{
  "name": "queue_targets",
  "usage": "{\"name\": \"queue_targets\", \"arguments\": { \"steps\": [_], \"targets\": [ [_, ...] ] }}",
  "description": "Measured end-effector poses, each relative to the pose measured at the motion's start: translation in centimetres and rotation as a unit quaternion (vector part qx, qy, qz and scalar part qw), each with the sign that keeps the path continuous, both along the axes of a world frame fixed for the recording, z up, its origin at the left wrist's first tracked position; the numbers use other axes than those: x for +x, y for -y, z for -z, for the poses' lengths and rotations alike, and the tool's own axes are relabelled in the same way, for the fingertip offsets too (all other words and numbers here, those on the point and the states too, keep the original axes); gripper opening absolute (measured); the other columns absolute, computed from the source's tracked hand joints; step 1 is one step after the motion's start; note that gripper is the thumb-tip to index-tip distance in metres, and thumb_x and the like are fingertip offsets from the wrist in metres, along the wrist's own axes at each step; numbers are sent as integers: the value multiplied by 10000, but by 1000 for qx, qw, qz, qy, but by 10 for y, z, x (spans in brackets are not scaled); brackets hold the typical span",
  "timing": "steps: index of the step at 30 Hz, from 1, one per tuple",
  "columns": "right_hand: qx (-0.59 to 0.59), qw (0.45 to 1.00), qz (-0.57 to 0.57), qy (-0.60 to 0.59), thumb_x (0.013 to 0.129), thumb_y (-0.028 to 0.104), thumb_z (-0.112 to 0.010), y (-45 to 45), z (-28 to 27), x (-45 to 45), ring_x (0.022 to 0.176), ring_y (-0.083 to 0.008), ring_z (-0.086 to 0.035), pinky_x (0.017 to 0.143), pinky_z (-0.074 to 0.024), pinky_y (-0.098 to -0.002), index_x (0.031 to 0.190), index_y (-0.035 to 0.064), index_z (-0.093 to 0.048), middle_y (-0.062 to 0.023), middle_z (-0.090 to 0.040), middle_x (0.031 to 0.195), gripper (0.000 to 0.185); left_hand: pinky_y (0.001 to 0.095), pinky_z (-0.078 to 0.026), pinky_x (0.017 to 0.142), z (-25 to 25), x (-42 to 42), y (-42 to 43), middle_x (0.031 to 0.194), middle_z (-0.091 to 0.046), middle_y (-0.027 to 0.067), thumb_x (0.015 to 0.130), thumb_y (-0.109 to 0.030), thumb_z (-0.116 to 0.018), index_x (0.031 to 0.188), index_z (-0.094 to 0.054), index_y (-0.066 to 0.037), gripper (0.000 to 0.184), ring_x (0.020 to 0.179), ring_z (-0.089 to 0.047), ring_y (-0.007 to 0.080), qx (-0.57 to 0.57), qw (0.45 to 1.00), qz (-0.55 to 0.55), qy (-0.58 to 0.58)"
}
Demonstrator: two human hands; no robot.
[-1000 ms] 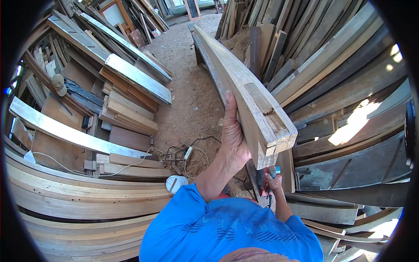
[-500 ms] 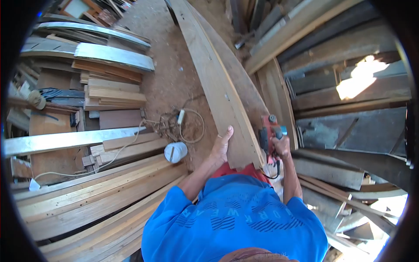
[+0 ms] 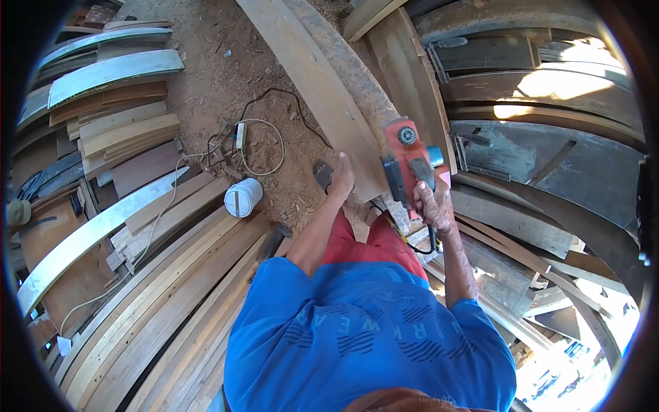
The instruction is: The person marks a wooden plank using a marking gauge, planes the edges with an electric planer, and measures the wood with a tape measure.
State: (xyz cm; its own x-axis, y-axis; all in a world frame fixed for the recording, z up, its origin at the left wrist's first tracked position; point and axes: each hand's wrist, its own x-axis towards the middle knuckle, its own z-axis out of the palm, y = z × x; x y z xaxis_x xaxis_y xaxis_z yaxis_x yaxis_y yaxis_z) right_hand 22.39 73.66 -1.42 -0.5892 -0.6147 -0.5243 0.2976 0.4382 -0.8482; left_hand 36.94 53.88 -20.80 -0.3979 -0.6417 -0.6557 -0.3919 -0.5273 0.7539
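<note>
A long wooden plank [image 3: 312, 79] lies on a narrow bench [image 3: 357, 65] that runs away from my body. My left hand [image 3: 341, 177] is at the plank's left edge near its close end, thumb pointing up; its fingers are partly hidden, so its grip is unclear. A red electric planer [image 3: 406, 147] with a dark handle is in my right hand [image 3: 434, 206], just right of the plank's near end. The planer's underside is hidden. A black cable hangs from its rear.
Stacked boards [image 3: 151, 316] fill the left side, and more timber [image 3: 542, 158] stands on the right. A white bucket [image 3: 244, 197] sits on the dirt floor beside a power strip [image 3: 240, 136] and looped cords. A sandalled foot [image 3: 322, 176] shows beside the plank.
The plank has gone from raised in my left hand to lying low on the bench. My right hand has brought the planer up and forward. The view has tilted down and turned.
</note>
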Motion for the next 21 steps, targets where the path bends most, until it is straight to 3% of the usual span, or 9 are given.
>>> {"name": "queue_targets", "arguments": {
  "steps": [5,7,11,12,16,19,21],
  "targets": [
    [-18,998,-64,7,999,618,-561,2,22,8,598,-104,-567,546,-484,-282,1036,2,-579,-14,-574,718,618,417,-471,1038,-18,0,3,1316,-649,155,1061,-672,-205,1417,-545,-54,790,1178,-633,267,138,989,53,-1],
    [-10,997,-80,10,1000,617,-560,0,28,14,602,-107,-572,557,-492,-285,1038,2,-581,-17,-570,711,617,418,-472,1016,-4,8,2,1292,-656,143,1057,-680,-227,1430,-530,-72,775,1151,-633,254,184,981,18,-49],
    [7,989,-140,-39,986,580,-573,-25,40,28,644,-187,-618,622,-524,-365,1138,-53,-585,-104,-632,736,651,432,-474,991,17,22,-9,1279,-654,121,1045,-703,-253,1479,-473,-97,777,1113,-633,247,245,960,-48,-131],
    [31,985,-159,-59,969,534,-590,-30,43,30,768,-275,-684,734,-546,-427,1212,-72,-585,-184,-685,827,652,433,-472,995,12,21,-11,1291,-647,119,1043,-707,-258,1489,-459,-102,778,1120,-631,249,241,958,-60,-141],
    [45,982,-157,-99,955,488,-614,-34,48,26,974,-360,-724,883,-541,-442,1348,-33,-574,-253,-718,1018,654,436,-468,1006,9,18,-14,1330,-624,111,1042,-705,-279,1511,-427,-110,773,1148,-623,256,237,952,-88,-171],
    [-8,971,-113,-213,976,504,-590,12,59,17,713,-241,-651,700,-519,-409,1280,-35,-611,-148,-662,781,619,434,-469,1013,11,19,-20,1332,-622,107,1049,-688,-293,1507,-428,-112,749,1159,-621,257,236,949,-111,-176],
    [-4,966,-118,-230,986,472,-583,58,55,1,716,-250,-656,712,-521,-409,1361,-13,-586,-152,-670,782,613,453,-441,1048,20,21,-21,1380,-591,95,1039,-697,-310,1523,-407,-132,750,1217,-588,279,233,947,-101,-199]
  ]
}}
